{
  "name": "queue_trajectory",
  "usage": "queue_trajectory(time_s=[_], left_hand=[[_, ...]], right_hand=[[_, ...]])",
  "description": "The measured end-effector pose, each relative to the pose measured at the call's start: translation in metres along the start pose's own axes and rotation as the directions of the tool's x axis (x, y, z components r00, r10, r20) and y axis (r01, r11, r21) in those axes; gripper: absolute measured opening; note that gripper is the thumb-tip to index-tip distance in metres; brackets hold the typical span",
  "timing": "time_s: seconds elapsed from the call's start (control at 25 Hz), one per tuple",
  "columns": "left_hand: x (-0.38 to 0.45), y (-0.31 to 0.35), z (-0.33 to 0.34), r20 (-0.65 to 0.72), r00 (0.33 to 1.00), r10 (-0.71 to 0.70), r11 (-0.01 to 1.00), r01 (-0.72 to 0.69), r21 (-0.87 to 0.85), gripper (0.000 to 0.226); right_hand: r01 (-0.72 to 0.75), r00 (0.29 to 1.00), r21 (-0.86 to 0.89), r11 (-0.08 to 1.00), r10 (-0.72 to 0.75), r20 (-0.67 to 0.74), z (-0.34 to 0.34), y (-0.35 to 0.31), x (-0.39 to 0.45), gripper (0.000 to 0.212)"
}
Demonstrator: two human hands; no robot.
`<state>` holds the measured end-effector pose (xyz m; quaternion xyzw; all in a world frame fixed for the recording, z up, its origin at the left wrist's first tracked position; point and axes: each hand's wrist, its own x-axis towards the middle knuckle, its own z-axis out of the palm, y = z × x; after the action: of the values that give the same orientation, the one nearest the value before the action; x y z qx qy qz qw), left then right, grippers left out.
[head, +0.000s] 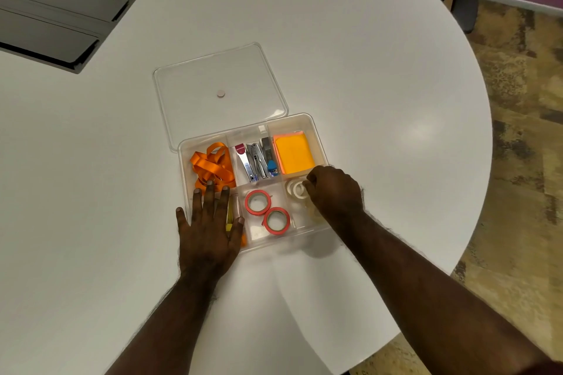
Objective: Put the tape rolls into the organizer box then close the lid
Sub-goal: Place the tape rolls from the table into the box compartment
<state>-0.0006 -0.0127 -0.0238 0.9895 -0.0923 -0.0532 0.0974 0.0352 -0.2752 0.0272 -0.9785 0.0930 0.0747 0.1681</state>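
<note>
A clear organizer box (313,126) with several compartments sits on the white table. Its clear lid (219,70) lies flat on the table behind it. Two red tape rolls (258,202) lie flat in the front middle compartment. Clear tape rolls (295,188) stand in the front right compartment, and my right hand (333,192) is curled over them with fingertips on one roll. My left hand (208,228) rests flat, fingers spread, over the front left corner of the box.
Orange ribbon (210,163), staplers (257,158) and orange sticky notes (294,154) fill the back compartments. A yellow item (229,216) shows beside my left fingers. A grey cable hatch (58,15) is set into the table at the far left. The table's edge curves on the right.
</note>
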Motion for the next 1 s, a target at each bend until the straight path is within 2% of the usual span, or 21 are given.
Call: queue_trajectory(time_s=[0.2,0.36,0.6,0.72,0.8,0.88,1.0], left_hand=[[0.001,0.0,0.0,0.019,1.0,-0.006,1.0,0.006,0.011,0.073],[0.001,0.0,0.0,0.019,1.0,-0.005,1.0,0.005,0.014,0.072],[0.001,-0.001,0.001,0.014,1.0,-0.005,1.0,0.005,0.015,0.072],[0.001,-0.001,0.001,0.013,1.0,-0.001,1.0,0.001,0.021,0.072],[0.0,-0.001,0.001,0.008,1.0,-0.003,1.0,0.003,0.017,0.072],[0.0,-0.001,0.002,0.01,1.0,0.0,1.0,0.0,0.012,0.072],[0.001,-0.002,0.001,0.018,1.0,-0.005,1.0,0.005,0.015,0.073]], right_hand=[[-0.053,0.998,-0.051,0.997,0.054,0.018,0.017,-0.009,0.0,0.028],[-0.025,0.999,-0.091,0.996,0.023,-0.023,0.019,-0.012,0.003,0.026],[-0.079,0.996,0.003,0.997,0.079,0.027,0.011,-0.008,0.003,0.031],[-0.08,0.991,0.1,0.992,0.068,0.118,0.006,-0.008,0.0,0.042],[-0.021,0.989,0.061,0.998,0.012,0.147,0.005,-0.01,-0.004,0.051],[0.016,0.991,-0.056,0.998,-0.009,0.131,0.006,-0.014,-0.007,0.056],[0.045,0.995,-0.18,0.983,-0.027,0.1,0.011,-0.02,-0.01,0.055]])
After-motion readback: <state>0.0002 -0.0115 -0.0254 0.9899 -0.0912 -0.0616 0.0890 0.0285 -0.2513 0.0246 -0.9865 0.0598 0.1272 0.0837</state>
